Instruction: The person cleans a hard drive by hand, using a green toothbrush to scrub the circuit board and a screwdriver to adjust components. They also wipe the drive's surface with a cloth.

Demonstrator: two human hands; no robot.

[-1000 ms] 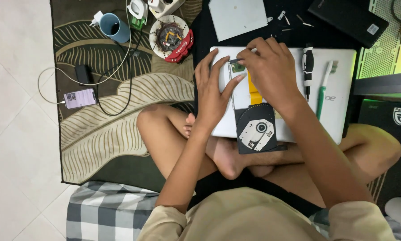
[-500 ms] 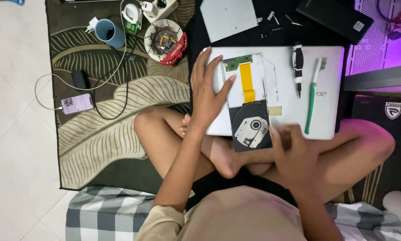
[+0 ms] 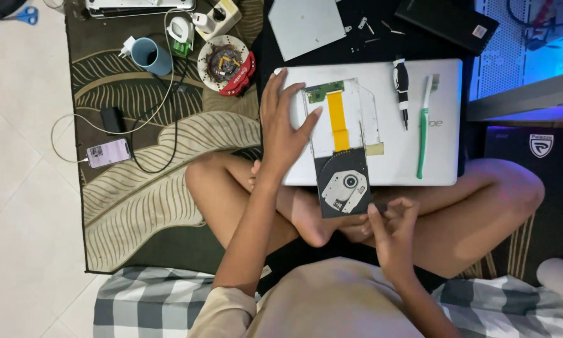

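The left hand (image 3: 286, 128) is laid flat on the lid of a closed silver laptop (image 3: 382, 159), fingers spread and released, nothing grasped. Its index fingertip is placed against the left edge of a dismantled optical disc drive (image 3: 343, 147), which is found lying on the laptop lid just to the right of those fingers. A green circuit board (image 3: 324, 91) is seen at the drive's far end, an orange ribbon cable (image 3: 338, 120) runs down its middle, and the black tray end with the spindle (image 3: 346, 186) overhangs the near laptop edge, just above the right hand's fingertips.

The right hand (image 3: 394, 235) is held over the crossed legs, fingers curled together; whether something small is pinched between them cannot be told. It is kept apart from the drive.

Beyond the right hand's fingers, on the lid, a black screwdriver (image 3: 402, 91) and a green toothbrush (image 3: 425, 125) are recorded side by side. Well to the left of the left hand's fingers, a blue mug (image 3: 150, 55) and a smartphone (image 3: 108, 153) on a cable are noted on the patterned rug (image 3: 144, 206).
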